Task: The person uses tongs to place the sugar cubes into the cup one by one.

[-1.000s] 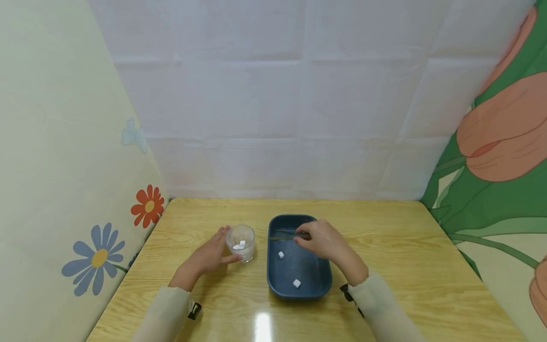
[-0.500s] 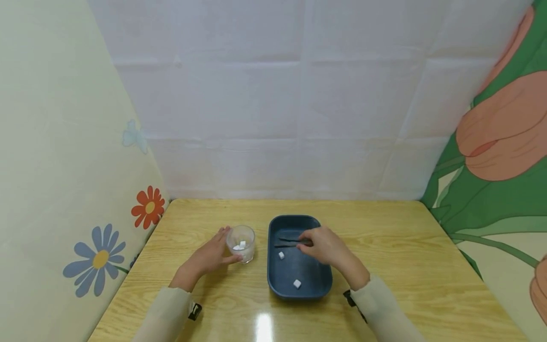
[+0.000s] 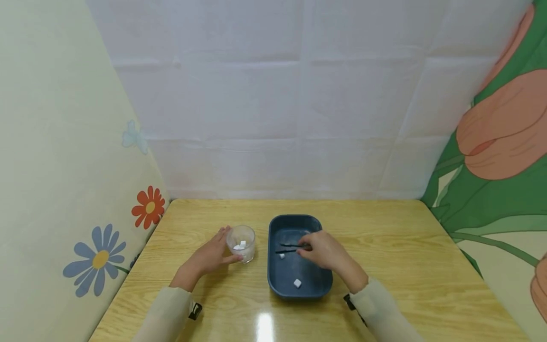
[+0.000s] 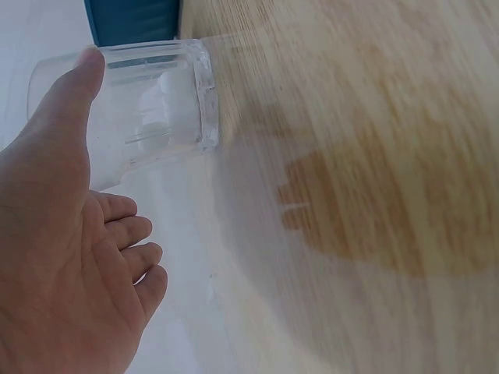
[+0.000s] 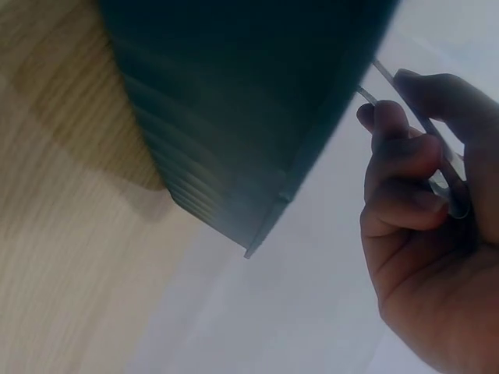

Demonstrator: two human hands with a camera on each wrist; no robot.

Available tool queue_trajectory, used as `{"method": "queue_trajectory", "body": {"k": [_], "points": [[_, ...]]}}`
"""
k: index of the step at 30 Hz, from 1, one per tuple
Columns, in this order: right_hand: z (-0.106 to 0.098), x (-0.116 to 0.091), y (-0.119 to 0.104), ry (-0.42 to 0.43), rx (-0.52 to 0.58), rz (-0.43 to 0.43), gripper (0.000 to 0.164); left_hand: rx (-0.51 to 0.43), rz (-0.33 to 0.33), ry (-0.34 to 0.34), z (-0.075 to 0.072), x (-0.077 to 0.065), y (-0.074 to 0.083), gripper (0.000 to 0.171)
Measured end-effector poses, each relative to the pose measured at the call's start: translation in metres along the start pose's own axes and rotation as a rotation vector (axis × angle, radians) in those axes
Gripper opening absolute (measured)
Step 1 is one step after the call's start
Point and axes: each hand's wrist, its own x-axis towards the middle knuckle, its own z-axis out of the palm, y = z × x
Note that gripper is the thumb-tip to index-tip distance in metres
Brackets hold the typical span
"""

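Observation:
My left hand (image 3: 207,257) holds a clear drinking glass (image 3: 249,252), thumb at the near side and fingers at the far side. Small white cubes (image 4: 168,105) lie at the bottom of this upright glass. My right hand (image 3: 326,250) pinches a pair of tweezers (image 3: 287,251) over the dark blue tray (image 3: 314,282). The tweezer arms are spread and point left, the nearer tip right by a white cube (image 3: 282,256) in the tray. Another white cube (image 3: 297,283) lies near the tray's front. In the right wrist view the tray's wall hides the tweezer tips.
Both the glass and the tray stand on a wood-grain table (image 3: 384,237), the glass a little left of the tray. A white cloth (image 3: 256,95) hangs behind, with flower-printed panels (image 3: 491,213) at both sides.
My right hand with the tweezers has come nearer to the front of the tray, bringing the tips down beside the left cube. The left hand and glass have stayed put.

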Motion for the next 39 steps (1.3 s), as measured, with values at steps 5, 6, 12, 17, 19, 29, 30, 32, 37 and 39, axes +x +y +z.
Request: {"method": "queue_trajectory", "body": {"k": [5,6,12,17,19,29,30,32,37,39], "points": [[0.003,0.0,0.001,-0.007,-0.003,-0.003,0.016,0.004,0.008,0.003,-0.002,0.001,0.001,0.107],[0.003,0.0,0.001,-0.008,-0.002,-0.002,0.016,0.005,0.009,0.002,-0.002,0.001,0.001,0.107],[0.005,0.0,0.002,-0.02,-0.004,0.016,0.017,0.006,0.012,-0.001,-0.002,0.001,0.001,0.107],[0.008,0.001,0.004,-0.026,-0.011,0.017,0.016,0.0,0.003,-0.004,-0.002,0.0,0.001,0.106],[0.009,0.001,0.005,-0.022,-0.019,0.01,0.015,-0.002,-0.001,-0.005,-0.002,0.0,0.002,0.106],[0.013,0.0,0.005,-0.019,-0.049,0.002,0.015,-0.003,-0.013,-0.009,-0.002,-0.002,0.003,0.108],[0.013,-0.001,0.005,-0.017,-0.05,-0.001,0.015,-0.004,-0.012,-0.008,-0.002,-0.002,0.003,0.107],[0.013,-0.001,0.005,-0.018,-0.056,-0.006,0.015,-0.003,-0.012,-0.007,-0.002,-0.002,0.003,0.107],[0.014,-0.001,0.005,-0.02,-0.061,-0.003,0.014,0.003,-0.008,-0.006,-0.002,-0.002,0.003,0.107],[0.014,-0.002,0.005,-0.021,-0.058,-0.003,0.014,0.005,-0.008,-0.006,-0.002,-0.002,0.003,0.107]]}}
